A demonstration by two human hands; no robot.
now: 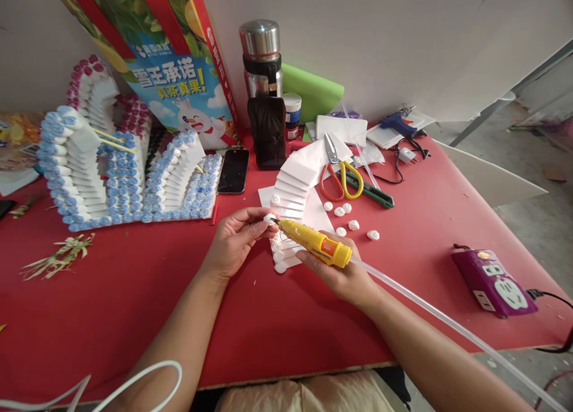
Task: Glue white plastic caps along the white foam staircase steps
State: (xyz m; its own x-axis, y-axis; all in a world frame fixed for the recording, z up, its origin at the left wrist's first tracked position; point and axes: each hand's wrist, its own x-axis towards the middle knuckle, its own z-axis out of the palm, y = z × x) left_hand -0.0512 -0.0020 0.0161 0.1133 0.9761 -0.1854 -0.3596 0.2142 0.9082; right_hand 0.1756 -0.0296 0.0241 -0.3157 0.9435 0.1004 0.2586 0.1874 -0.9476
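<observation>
Between its thumb and fingers my left hand [235, 239] pinches a small white rosette [269, 219]. A yellow glue gun [316, 240] is gripped in my right hand [338, 271], with a long clear glue stick [430, 306] trailing from its back end. The gun's nozzle tip is at the rosette. Just behind and below the hands lies a curved row of white folded pieces [293, 182] on a white sheet [319, 212], with several rosettes along its left edge. More loose white rosettes [353, 225] lie to the right.
Red-yellow scissors [332, 167] and a green cutter [378, 194] lie behind. Farther back stand a steel flask [260, 42] and printed bag [179, 71]. Blue-white decorated pieces [76, 173] and a phone [233, 171] are left; a purple power strip [495, 283] and blue glue gun [398, 124] are right.
</observation>
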